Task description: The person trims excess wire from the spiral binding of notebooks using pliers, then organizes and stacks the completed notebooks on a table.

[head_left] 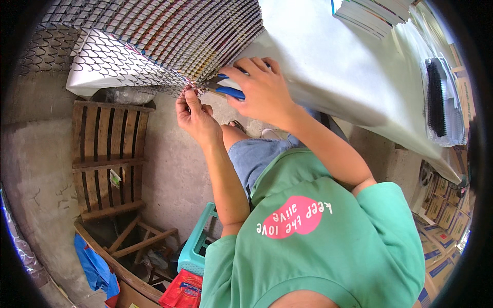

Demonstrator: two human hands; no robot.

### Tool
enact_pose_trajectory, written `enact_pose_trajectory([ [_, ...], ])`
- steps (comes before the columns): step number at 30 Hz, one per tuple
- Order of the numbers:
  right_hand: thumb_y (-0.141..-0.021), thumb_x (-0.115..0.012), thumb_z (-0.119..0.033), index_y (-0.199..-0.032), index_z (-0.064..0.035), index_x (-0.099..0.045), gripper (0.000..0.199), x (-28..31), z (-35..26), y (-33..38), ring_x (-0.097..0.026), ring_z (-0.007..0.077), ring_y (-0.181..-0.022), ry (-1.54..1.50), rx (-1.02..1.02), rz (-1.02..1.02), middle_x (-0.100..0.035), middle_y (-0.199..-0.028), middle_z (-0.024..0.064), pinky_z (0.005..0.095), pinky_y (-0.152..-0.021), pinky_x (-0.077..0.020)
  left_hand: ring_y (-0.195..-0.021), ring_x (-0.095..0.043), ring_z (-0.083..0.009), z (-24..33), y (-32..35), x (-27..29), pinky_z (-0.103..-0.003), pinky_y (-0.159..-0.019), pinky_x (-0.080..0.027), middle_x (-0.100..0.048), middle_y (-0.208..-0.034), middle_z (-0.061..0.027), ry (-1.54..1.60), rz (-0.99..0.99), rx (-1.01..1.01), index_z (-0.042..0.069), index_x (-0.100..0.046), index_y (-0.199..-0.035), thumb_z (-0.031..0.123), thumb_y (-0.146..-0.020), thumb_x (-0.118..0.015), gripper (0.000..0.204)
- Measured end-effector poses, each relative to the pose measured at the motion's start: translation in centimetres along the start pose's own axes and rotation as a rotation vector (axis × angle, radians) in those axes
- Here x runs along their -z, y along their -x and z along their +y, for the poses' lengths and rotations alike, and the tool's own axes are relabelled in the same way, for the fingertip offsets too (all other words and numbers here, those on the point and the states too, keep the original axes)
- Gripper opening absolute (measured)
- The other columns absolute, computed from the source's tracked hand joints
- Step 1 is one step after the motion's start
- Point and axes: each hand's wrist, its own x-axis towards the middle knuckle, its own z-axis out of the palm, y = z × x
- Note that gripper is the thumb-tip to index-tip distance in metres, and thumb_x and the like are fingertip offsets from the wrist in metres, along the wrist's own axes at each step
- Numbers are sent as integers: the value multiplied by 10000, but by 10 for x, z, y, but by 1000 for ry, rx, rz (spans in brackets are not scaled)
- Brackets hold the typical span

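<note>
wire (205, 33), dark and thin, curls in rows of loops too many to count, spread like mesh over the left end of one smooth white bench (328, 66). two bare hands meet at its near corner: the left hand (200, 120) has a narrow grip, thumb and finger pinching the wire's edge; the right hand (264, 92) wraps its grip around one pair of pliers (231, 93) with two curved blue handles. also here: one clear bag (451, 113), one slatted wooden chair (105, 160), one teal plastic stool (193, 261).
</note>
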Motion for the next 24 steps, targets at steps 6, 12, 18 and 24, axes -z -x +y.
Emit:
enact_pose_trajectory([
  [6, -687, -699, -236, -1009, -149, -613, 344, -8, -6, -3, -593, 230, -872, -8, -13, -109, -581, -915, 40, 425, -796, -447, -511, -376, -8, 1, -1, 0, -170, -402, -275, -593, -799, -11, -10, -1, 20, 31, -584, -899, 237, -917, -595, 208],
  [12, -677, -699, -187, -1086, -173, -605, 420, -8, -1, -3, -616, 258, -867, -91, -159, -337, -606, -947, 52, 380, -728, -482, -573, -401, 1, 4, -2, 1, -163, -419, -265, -593, -831, 0, -9, -31, -11, 44, -579, -932, 245, -919, -591, 202],
  [18, -669, -708, -226, -1089, -175, -603, 436, 6, 6, 1, -562, 231, -988, -43, -32, -74, -584, -1002, 30, 455, -893, -396, -572, -404, 10, 7, 1, 4, -156, -406, -249, -597, -852, 3, -52, -53, 11, 46, -576, -969, 229, -926, -582, 187],
  [24, -655, -723, -269, -1095, -162, -604, 468, 0, 1, -4, -537, 212, -1000, -5, -3, -33, -552, -1023, 26, 476, -886, -366, -566, -407, 11, 11, 3, 3, -153, -409, -253, -599, -853, 3, -70, -41, 26, 49, -575, -974, 231, -924, -585, 189],
])
